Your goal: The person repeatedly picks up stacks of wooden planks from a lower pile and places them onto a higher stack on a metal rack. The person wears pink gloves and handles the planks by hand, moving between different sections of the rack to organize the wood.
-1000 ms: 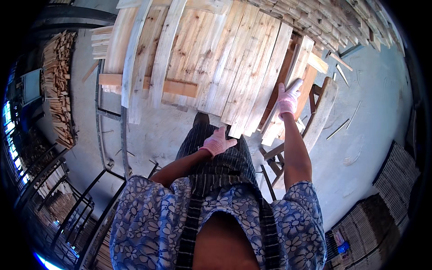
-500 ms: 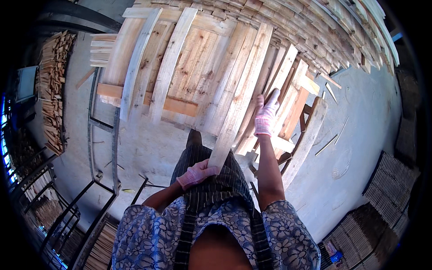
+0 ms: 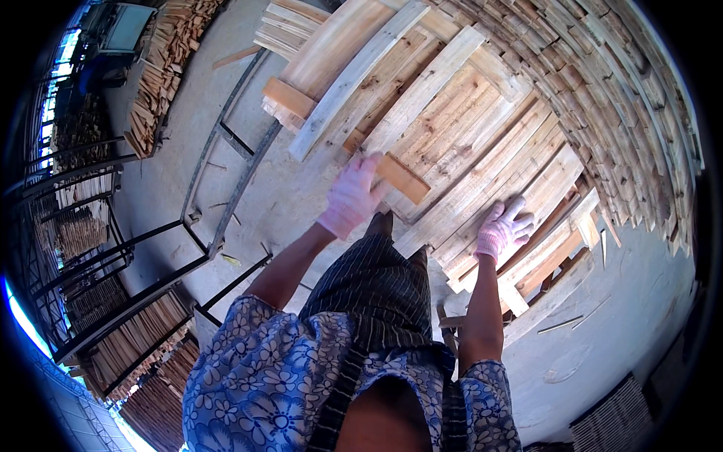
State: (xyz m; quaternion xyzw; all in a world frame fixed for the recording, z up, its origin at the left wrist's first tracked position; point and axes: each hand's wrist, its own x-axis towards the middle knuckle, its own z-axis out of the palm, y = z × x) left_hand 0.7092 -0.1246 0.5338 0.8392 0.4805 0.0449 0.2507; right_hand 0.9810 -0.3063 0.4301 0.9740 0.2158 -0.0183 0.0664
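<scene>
Left pink-gloved hand (image 3: pixel 352 196), blurred, grip impossible to tell, is nearer: right by the close end of a long pale wooden plank (image 3: pixel 429 89) slanting away rightward. Right pink-gloved hand (image 3: pixel 503 228) lies loosely spread on flat pale wooden boards (image 3: pixel 553 173).

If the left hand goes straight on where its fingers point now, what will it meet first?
The left hand would probably meet the near end of the pale plank ahead; depth is unclear, and they may be touching.
</scene>
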